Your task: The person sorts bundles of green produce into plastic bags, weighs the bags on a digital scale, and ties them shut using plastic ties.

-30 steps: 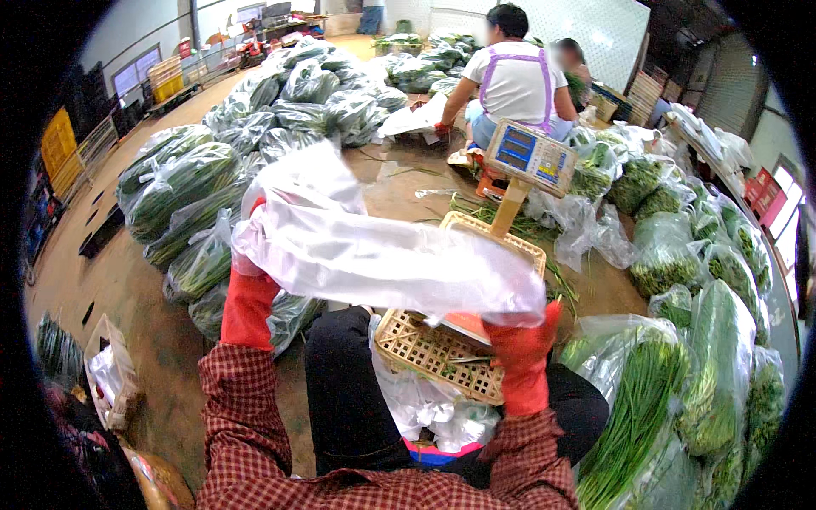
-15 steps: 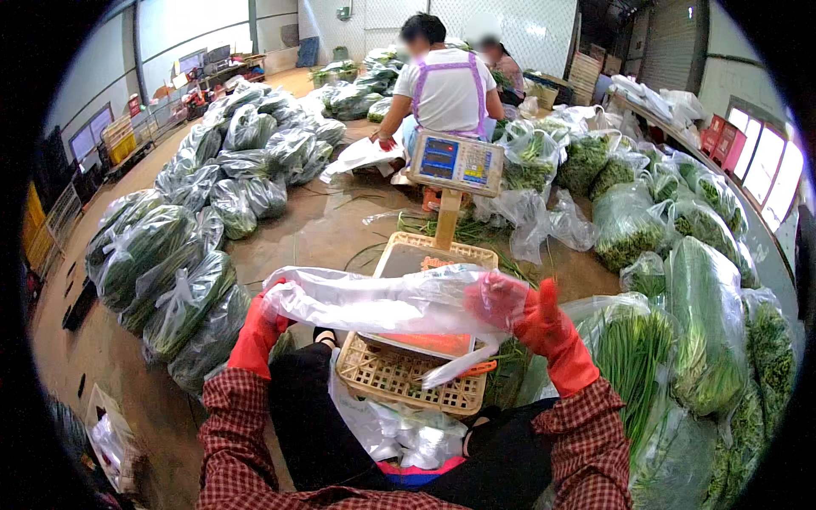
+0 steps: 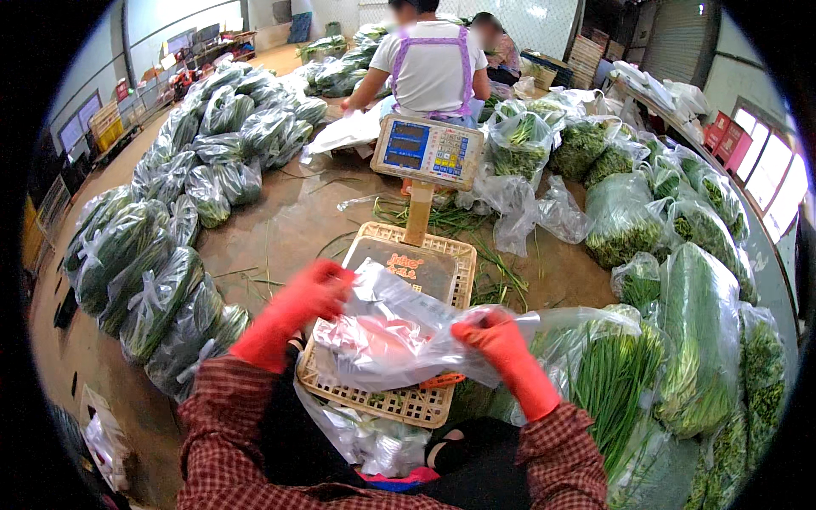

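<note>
Pinching a translucent plastic bag (image 3: 416, 357) between its thumb and fingers, the red-gloved right hand (image 3: 493, 340) holds the bag's right side. The red-gloved left hand (image 3: 308, 299) is at the upper-left edge; blur leaves me unable to tell whether its fingers clamp the film. The bag spreads above a beige lattice basket (image 3: 412, 407), before the scale's display panel (image 3: 429, 151). Bagged long-stemmed greens (image 3: 620, 365) lie at right.
</note>
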Available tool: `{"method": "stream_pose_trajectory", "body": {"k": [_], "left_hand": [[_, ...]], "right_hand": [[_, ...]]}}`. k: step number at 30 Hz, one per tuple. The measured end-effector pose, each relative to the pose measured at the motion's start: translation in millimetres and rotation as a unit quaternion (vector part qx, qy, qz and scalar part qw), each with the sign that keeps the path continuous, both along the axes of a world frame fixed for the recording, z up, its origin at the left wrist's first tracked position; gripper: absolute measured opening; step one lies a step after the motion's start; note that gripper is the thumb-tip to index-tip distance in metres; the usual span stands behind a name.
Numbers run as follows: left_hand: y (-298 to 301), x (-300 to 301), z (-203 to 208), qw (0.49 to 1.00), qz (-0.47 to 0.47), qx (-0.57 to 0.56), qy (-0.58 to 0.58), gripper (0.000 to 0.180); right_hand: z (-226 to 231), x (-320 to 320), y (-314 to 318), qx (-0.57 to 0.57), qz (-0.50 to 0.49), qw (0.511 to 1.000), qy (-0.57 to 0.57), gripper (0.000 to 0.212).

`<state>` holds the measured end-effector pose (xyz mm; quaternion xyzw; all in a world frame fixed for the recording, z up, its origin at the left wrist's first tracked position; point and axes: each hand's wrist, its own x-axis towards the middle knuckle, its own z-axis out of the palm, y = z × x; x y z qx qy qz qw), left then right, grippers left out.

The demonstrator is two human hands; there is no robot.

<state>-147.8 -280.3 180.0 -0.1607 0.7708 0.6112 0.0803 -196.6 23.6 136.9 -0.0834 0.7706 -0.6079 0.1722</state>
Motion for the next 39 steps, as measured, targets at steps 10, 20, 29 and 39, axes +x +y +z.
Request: {"method": "stream_pose_trajectory", "body": {"k": [10, 20, 29, 39], "left_hand": [[71, -3, -43, 0.805, 0.079, 0.563, 0.171, 0.036], [-28, 59, -1, 0.89, -0.197, -0.356, 0.207, 0.048], [-100, 22, 11, 0.814, 0.12, -0.412, 0.392, 0.077], [-35, -70, -13, 0.709, 0.027, -0.638, 0.299, 0.012]], "right_hand": [[-66, -39, 52, 0.246, -0.107, 0.953, 0.14, 0.041], [-29, -117, 203, -0.205, -0.18, 0.955, -0.12, 0.019], [100, -50, 39, 0.015, -0.19, 0.975, 0.116, 0.011], [106, -34, 11, 0.658, 0.15, 0.666, 0.318, 0.021]]}}
